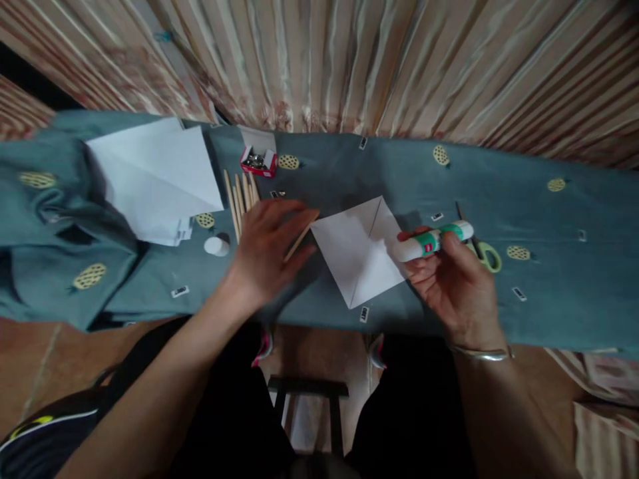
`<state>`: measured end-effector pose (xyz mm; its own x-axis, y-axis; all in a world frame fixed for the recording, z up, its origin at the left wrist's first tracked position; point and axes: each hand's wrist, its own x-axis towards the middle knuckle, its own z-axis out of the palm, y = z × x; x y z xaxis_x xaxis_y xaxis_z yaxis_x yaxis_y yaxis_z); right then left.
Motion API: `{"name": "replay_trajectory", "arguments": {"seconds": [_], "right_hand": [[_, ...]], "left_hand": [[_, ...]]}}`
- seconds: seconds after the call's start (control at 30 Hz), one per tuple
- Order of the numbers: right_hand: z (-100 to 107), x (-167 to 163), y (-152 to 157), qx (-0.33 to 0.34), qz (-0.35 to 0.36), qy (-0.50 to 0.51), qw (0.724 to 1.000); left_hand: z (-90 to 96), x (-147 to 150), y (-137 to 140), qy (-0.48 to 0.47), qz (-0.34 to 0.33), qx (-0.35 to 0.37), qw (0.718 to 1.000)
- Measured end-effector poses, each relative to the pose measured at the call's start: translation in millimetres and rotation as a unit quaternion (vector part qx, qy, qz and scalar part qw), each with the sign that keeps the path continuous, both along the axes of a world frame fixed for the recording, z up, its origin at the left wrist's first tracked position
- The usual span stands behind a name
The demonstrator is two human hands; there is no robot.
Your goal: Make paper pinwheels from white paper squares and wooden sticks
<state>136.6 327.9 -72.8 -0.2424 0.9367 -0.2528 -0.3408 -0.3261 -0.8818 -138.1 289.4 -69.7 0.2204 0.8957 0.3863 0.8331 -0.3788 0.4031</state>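
Observation:
My right hand (456,283) is closed around a white and green glue stick (430,242), held tilted above the right corner of a square sheet of white paper (349,243). The paper has a dark diagonal line or crease and lies flat on the cloth. My left hand (272,246), slightly blurred, hovers left of the paper with fingers apart and nothing visibly gripped. A slim wooden piece (301,239) shows between its fingers; I cannot tell whether they touch it. Several wooden sticks (239,193) lie just beyond this hand, partly hidden by it. A white cap (216,246) lies to its left.
White paper sheets (154,173) are stacked at the left. A small red box (258,161) of metal pieces stands with its lid up. Green-handled scissors (486,256) lie behind my right hand. A blue-green cloth (549,266) covers the table, bunched at the left; a curtain (349,66) hangs behind.

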Motion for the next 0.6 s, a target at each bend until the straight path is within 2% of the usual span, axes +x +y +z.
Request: {"name": "replay_trajectory", "arguments": {"seconds": [0.07,0.13,0.23,0.37,0.43,0.5,0.6], "right_hand": [[0,1,-2,0.002,0.002,0.007,1.000],[1,3,-5,-0.002,0.002,0.013,1.000],[3,4,-8,-0.011,-0.004,0.022,1.000],[4,2,-10,-0.020,-0.008,0.038,0.999],[5,0,-11,-0.034,-0.004,0.055,0.998],[6,-4,-13,-0.055,0.001,0.076,0.996],[9,-13,-19,-0.080,0.022,0.097,0.992]], "left_hand": [[10.2,-32,-4,0.011,0.080,-0.002,0.997],[14.0,-59,-11,0.039,0.131,-0.032,0.990],[7.4,-83,-23,0.054,0.153,-0.077,0.984],[-1.6,-94,-29,0.019,0.174,-0.144,0.974],[2.9,-90,-28,-0.039,0.188,-0.144,0.971],[11.5,-78,-26,-0.144,0.203,-0.125,0.960],[20.8,-45,-23,-0.334,0.187,-0.159,0.910]]}}
